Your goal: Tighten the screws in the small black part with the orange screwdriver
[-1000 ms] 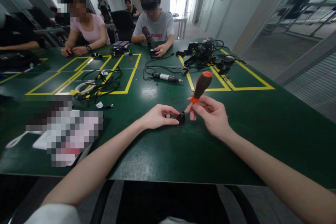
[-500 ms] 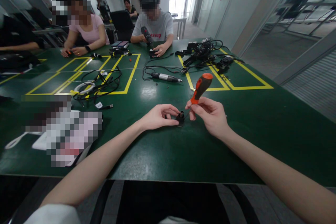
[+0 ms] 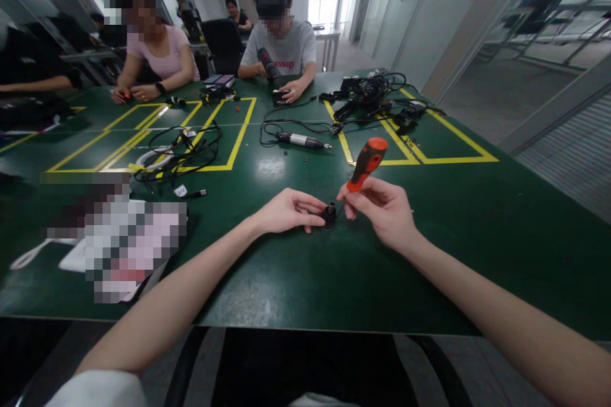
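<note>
My right hand grips a screwdriver by the lower end of its orange and dark grey handle, which tilts up and to the right. The thin shaft points down toward a small black round part with a metal tube-like piece on top. Whether the tip touches that part I cannot tell. My left hand is closed on the left side of the black part, thumb in front and fingers behind, holding it against the green table.
Beyond my hands lies a corded electric screwdriver. Cables lie to the left, and a tangled cable pile sits at the back right. A blurred pink item is near my left forearm. Across the table a person handles a power tool.
The screwdriver's handle has dipped slightly and turned a little. The black part has shifted very slightly right in the picture. Both hands keep their holds.
</note>
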A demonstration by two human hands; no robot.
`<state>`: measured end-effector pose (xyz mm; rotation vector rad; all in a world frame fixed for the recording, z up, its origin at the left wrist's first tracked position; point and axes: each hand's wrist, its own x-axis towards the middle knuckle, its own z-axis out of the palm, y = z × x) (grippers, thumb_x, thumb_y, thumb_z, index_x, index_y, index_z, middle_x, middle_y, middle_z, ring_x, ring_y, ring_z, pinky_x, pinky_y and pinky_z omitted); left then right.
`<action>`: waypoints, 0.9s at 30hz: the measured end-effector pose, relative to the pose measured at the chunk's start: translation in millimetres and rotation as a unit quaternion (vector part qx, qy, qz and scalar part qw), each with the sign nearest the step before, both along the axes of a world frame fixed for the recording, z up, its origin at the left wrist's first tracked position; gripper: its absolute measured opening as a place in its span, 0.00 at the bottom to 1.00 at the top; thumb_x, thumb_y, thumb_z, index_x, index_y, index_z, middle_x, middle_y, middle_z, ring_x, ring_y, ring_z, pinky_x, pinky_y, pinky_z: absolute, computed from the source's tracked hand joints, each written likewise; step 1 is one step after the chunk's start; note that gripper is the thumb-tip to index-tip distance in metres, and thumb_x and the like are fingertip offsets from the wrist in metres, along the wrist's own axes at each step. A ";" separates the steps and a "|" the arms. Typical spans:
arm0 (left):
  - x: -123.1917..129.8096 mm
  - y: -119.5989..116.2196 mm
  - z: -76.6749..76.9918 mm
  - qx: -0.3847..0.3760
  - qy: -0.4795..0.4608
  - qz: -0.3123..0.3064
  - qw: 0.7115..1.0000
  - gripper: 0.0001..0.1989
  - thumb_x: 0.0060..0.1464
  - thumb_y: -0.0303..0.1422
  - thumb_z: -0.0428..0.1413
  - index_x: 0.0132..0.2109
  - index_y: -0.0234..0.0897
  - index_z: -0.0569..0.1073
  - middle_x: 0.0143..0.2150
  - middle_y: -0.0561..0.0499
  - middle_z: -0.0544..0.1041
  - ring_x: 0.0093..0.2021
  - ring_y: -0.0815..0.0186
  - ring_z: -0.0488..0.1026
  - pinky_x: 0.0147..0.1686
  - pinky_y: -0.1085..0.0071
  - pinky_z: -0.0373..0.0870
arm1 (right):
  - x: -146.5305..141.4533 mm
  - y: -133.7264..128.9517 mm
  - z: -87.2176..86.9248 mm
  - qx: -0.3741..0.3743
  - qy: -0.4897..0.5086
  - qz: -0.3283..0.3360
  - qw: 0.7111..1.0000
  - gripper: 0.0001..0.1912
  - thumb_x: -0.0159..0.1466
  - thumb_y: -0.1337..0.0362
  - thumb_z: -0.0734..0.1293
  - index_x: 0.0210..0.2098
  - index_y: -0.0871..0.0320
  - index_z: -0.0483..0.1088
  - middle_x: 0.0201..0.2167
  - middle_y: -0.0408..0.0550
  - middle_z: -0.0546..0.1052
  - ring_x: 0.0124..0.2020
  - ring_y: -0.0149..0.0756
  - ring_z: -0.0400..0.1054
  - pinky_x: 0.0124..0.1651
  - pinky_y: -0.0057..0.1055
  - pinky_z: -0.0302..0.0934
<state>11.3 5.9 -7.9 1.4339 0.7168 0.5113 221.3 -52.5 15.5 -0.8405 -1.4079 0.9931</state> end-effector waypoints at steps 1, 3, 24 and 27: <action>-0.5 0.2 0.2 0.003 0.005 -0.002 1.000 0.22 0.44 0.30 0.72 0.49 0.27 0.83 0.39 0.42 0.86 0.26 0.72 0.77 0.30 0.73 0.76 | 0.1 0.3 -0.6 0.002 0.002 0.003 1.000 0.19 0.62 0.46 0.77 0.33 0.56 0.77 0.26 0.45 0.80 0.20 0.31 0.70 0.25 0.31 0.69; -1.5 0.5 0.8 0.009 0.010 -0.005 1.000 0.23 0.45 0.28 0.71 0.51 0.27 0.83 0.41 0.41 0.86 0.27 0.72 0.77 0.32 0.73 0.76 | -0.3 0.6 -1.9 0.006 0.008 0.012 1.000 0.19 0.64 0.45 0.75 0.33 0.56 0.78 0.26 0.45 0.80 0.20 0.31 0.70 0.25 0.31 0.69; 0.3 -3.4 1.8 0.078 0.041 0.003 0.996 0.21 0.45 0.33 0.72 0.47 0.30 0.81 0.36 0.48 0.84 0.27 0.74 0.73 0.31 0.76 0.69 | -2.3 0.2 -2.5 -0.003 0.022 0.020 1.000 0.20 0.62 0.46 0.77 0.36 0.55 0.72 0.25 0.42 0.79 0.20 0.30 0.70 0.25 0.29 0.68; 0.3 -3.7 2.3 0.079 0.042 0.000 0.996 0.21 0.46 0.33 0.72 0.47 0.30 0.81 0.35 0.49 0.84 0.27 0.74 0.72 0.31 0.75 0.69 | -2.3 -0.2 -1.3 -0.008 0.014 0.010 1.000 0.20 0.61 0.47 0.78 0.33 0.55 0.71 0.24 0.43 0.79 0.20 0.30 0.70 0.25 0.29 0.68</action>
